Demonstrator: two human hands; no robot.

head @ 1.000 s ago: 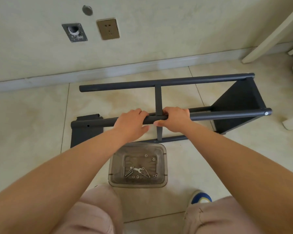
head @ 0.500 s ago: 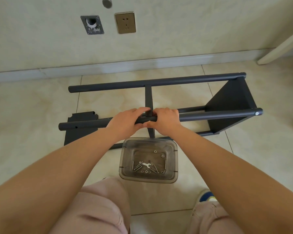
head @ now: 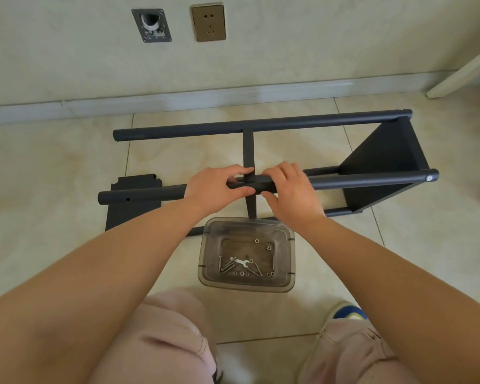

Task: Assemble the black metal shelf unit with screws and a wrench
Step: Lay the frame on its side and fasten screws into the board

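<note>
Wall socket (head: 208, 22) (open box (head: 151, 25) beside)

Both hands, left hand (head: 215, 189) and right hand (head: 291, 191), grip the shelf frame's near tube (head: 366, 180); wrench (head: 241, 262) in tray (head: 287, 268).

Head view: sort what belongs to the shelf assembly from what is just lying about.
Job:
black metal shelf frame
near black metal pole, held by left hand and right hand
loose flat black metal panel
clear plastic bin with small silver wrench and silver screws

Lying about:
gold wall socket
open grey wall box
pale furniture leg
</note>
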